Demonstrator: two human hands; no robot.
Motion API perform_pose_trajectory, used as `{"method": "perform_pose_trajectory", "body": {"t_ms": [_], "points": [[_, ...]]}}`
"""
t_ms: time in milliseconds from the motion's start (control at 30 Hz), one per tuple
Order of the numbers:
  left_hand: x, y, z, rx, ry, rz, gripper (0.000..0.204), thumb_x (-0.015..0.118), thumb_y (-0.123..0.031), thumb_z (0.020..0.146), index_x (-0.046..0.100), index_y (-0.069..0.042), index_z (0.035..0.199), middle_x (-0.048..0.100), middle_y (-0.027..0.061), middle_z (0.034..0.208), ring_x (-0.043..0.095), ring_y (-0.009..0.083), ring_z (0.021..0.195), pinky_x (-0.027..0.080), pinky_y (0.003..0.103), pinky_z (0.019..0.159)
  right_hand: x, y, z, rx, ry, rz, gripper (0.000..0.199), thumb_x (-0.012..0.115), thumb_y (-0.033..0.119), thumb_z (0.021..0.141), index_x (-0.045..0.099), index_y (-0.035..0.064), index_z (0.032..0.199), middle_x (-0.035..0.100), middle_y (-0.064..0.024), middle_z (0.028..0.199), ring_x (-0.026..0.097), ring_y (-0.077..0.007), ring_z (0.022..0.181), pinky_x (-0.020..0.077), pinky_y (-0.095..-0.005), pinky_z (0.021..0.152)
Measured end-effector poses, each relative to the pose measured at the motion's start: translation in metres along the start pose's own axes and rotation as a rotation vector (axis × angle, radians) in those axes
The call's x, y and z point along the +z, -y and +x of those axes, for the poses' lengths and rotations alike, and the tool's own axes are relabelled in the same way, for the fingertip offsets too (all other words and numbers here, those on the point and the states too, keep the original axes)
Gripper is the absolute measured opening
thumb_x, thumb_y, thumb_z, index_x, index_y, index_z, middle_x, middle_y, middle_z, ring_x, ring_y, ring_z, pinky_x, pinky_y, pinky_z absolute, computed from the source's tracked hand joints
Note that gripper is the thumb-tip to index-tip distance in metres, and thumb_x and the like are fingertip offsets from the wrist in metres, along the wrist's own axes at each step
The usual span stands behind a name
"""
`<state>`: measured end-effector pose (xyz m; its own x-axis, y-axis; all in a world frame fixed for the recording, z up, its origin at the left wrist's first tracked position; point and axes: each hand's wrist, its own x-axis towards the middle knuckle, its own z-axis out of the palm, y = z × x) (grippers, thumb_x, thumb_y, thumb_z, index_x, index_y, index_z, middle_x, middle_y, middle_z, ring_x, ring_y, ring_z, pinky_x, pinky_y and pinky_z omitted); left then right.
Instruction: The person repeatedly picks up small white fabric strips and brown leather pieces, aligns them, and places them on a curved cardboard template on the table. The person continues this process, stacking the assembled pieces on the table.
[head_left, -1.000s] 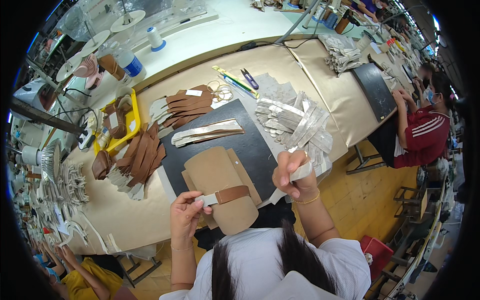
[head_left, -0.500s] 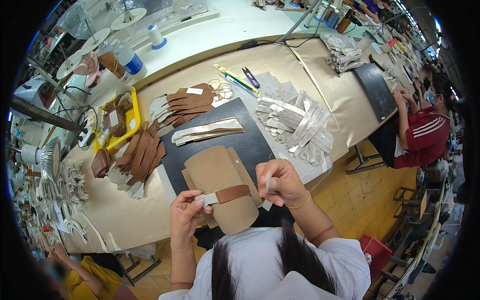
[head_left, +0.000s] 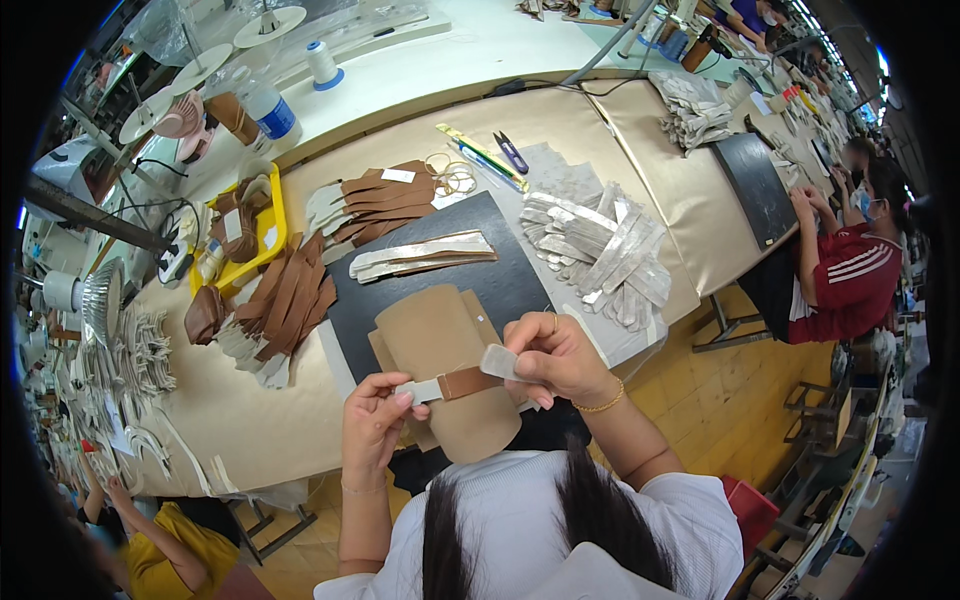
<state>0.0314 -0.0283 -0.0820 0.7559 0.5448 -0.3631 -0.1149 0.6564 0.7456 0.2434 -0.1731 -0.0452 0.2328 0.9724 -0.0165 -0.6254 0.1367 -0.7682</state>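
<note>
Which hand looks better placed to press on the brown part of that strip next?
Probably the right hand: its flat pale piece overlaps the brown part in this view, while the left hand pinches the strip's pale end.

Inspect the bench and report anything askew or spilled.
The heap of pale strips on the right looks untidy: its strips cross at different angles, whereas the bundle on the black board lies roughly aligned. No spill is visible.

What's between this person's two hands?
In the head view: a brown strip with a pale end, lying over a tan block. The left hand pinches the pale end; the right hand holds a pale piece near the brown part.
</note>
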Motion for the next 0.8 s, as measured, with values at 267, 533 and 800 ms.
{"method": "perform_pose_trajectory", "body": {"t_ms": [267, 533, 800], "points": [[-0.001, -0.002, -0.003, -0.012, -0.007, 0.048, 0.019, 0.056, 0.000, 0.087, 0.054, 0.004, 0.106, 0.064, 0.0147, 0.086, 0.066, 0.0187, 0.071, 0.055, 0.028, 0.068, 0.011, 0.028, 0.016, 0.143, -0.224, -0.526, 0.017, 0.067, 0.015, 0.087, 0.061, 0.0002, 0.093, 0.062, -0.0007, 0.072, 0.053, -0.0024, 0.052, 0.0415, -0.0157, 0.045], [-0.004, -0.001, -0.003, -0.027, 0.037, -0.015, 0.021, 0.056, 0.002, 0.088, 0.055, 0.006, 0.109, 0.065, 0.0145, 0.087, 0.066, 0.0190, 0.077, 0.055, 0.030, 0.073, 0.018, 0.040, 0.022, 0.142, -0.238, -0.606, 0.020, 0.070, 0.016, 0.084, 0.060, 0.0002, 0.087, 0.062, -0.0010, 0.069, 0.053, -0.0022, 0.051, 0.0421, -0.0156, 0.044], [0.000, 0.002, -0.008, 0.015, -0.011, -0.009, 0.025, 0.057, 0.003, 0.087, 0.052, 0.006, 0.112, 0.064, 0.0142, 0.087, 0.066, 0.0181, 0.075, 0.055, 0.028, 0.070, 0.025, 0.048, 0.028, 0.157, -0.266, -0.674, 0.017, 0.071, 0.012, 0.083, 0.058, 0.0013, 0.084, 0.061, -0.0020, 0.067, 0.053, -0.0023, 0.049, 0.0393, -0.0148, 0.040]]}}
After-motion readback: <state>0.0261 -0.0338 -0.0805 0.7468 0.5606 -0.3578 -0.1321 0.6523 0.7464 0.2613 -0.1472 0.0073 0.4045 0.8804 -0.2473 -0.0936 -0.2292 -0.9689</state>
